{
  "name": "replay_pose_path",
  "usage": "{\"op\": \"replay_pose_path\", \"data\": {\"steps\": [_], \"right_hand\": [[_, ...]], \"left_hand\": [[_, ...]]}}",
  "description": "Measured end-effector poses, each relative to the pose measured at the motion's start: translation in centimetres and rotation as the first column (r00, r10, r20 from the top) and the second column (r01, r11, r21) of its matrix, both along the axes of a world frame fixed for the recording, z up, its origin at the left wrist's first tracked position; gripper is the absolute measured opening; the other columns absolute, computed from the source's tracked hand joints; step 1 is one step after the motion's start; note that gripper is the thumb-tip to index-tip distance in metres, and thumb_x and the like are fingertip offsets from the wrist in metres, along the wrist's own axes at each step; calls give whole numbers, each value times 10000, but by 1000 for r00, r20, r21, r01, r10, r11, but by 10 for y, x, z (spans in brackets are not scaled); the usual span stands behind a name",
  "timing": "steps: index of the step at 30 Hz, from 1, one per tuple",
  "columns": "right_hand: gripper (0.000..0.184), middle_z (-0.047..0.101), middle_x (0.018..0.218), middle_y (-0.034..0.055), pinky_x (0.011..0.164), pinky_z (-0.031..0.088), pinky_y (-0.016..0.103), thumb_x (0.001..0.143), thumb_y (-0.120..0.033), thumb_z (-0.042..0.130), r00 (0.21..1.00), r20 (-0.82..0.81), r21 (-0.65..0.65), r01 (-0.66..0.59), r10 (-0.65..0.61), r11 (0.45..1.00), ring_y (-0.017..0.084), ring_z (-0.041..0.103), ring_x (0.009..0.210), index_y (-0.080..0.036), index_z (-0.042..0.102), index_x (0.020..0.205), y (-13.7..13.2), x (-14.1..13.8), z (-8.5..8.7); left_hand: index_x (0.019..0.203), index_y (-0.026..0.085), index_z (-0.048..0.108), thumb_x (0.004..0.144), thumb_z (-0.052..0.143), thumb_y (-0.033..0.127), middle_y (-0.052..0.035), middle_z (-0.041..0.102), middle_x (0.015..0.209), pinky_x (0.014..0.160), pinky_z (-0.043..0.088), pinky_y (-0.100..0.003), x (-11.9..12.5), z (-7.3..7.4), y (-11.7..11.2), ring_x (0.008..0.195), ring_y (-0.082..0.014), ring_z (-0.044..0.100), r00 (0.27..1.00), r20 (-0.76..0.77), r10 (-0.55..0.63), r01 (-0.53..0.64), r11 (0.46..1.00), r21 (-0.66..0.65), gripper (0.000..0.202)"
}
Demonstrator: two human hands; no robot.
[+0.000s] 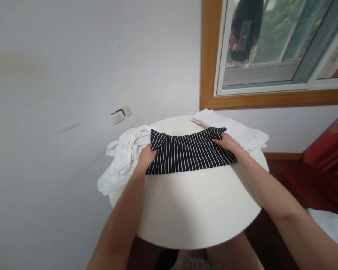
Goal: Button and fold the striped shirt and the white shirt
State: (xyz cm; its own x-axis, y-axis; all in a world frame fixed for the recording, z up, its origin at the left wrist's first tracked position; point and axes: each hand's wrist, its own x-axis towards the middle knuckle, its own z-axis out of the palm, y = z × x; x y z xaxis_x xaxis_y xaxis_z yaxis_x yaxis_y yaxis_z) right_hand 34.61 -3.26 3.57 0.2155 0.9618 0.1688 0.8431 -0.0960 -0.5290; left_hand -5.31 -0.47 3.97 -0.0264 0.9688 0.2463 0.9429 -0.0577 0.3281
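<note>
A black garment with thin white stripes [190,153] lies spread across the round white table [186,210]. Its left end is gripped by my left hand [147,155], with the upper left corner folded over above the fingers. At the opposite end my right hand [228,143] pinches the cloth near the upper right corner. The fabric stretches between both hands, its lower edge resting on the table. I cannot tell what kind of garment it is.
Crumpled white cloth [124,153] hangs over the table's left edge. Folded white cloth [233,127] lies at the back right. A wall socket [117,117] is behind the table, and a wood-framed window [211,67] is at upper right.
</note>
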Motion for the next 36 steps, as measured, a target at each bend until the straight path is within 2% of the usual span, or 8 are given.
{"op": "replay_pose_path", "data": {"steps": [5, 9, 13, 16, 23, 28, 33, 36], "right_hand": [[501, 627, 1217, 196, 959, 460, 371, 787, -339, 676, 982, -187, -110, 15, -36, 994, 277, 602, 1096, -57, 587, 1192, -3, 10, -1], [492, 651, 1192, 174, 952, 479, 384, 761, -296, 692, 924, -383, -81, -23, -10, 996, 263, 628, 1055, -75, 584, 1187, -3, 9, 0], [465, 689, 1135, 136, 905, 522, 407, 759, -257, 692, 783, -619, 5, -68, 57, 998, 254, 665, 987, -122, 576, 1189, -19, 4, 22], [432, 700, 1116, 117, 853, 558, 425, 761, -273, 706, 668, -732, 93, -93, 132, 991, 267, 683, 947, -167, 584, 1161, -52, 6, 45], [440, 737, 941, 77, 806, 585, 465, 626, -316, 834, 617, -786, 125, 99, 38, 987, 287, 702, 834, -203, 667, 1018, -142, 33, 78], [501, 736, 923, 96, 694, 615, 418, 600, -322, 852, 554, -832, 86, 175, -26, 981, 295, 708, 782, -218, 674, 1057, -166, 67, 91], [463, 735, 955, 91, 670, 611, 378, 580, -315, 844, 559, -829, 214, 358, -25, 909, 278, 705, 786, -217, 703, 1010, -154, 100, 109], [471, 731, 994, 85, 716, 603, 359, 603, -290, 826, 528, -848, 317, 443, 41, 838, 262, 706, 829, -205, 694, 1047, -133, 112, 119]], "left_hand": [[1147, 132, 629, 832, 604, 349, -146, 670, 1194, 956, 488, -367, 6, -1, -4, 1128, -280, 617, 961, 274, -28, 58, 993, -100, 384], [1148, 161, 633, 787, 657, 306, -109, 683, 1187, 935, 514, -346, 12, -1, -11, 1101, -248, 639, 852, 522, -41, 172, 963, -206, 390], [1179, 160, 598, 767, 631, 199, -112, 684, 1183, 925, 528, -363, 12, 1, -14, 1068, -238, 658, 726, 687, 8, 251, 928, -276, 415], [1176, 174, 579, 736, 638, 163, -116, 683, 1183, 934, 525, -383, 15, 4, -15, 1065, -241, 659, 639, 768, 51, 293, 906, -304, 444], [1102, 177, 579, 604, 781, 236, -111, 714, 1076, 944, 511, -417, 53, 15, -33, 1034, -271, 662, 486, 864, 136, 585, 683, -437, 541], [1076, 179, 577, 586, 747, 187, -69, 731, 954, 892, 531, -388, 94, 21, -42, 925, -245, 688, 450, 863, 230, 688, 527, -499, 519], [971, 143, 615, 645, 649, 180, -71, 727, 845, 850, 549, -363, 142, 43, -11, 842, -224, 688, 424, 878, 222, 730, 489, -477, 330], [950, 106, 642, 737, 600, 226, -127, 722, 907, 901, 529, -366, 178, 73, 36, 902, -230, 677, 464, 886, -7, 731, 568, -378, 248]]}}
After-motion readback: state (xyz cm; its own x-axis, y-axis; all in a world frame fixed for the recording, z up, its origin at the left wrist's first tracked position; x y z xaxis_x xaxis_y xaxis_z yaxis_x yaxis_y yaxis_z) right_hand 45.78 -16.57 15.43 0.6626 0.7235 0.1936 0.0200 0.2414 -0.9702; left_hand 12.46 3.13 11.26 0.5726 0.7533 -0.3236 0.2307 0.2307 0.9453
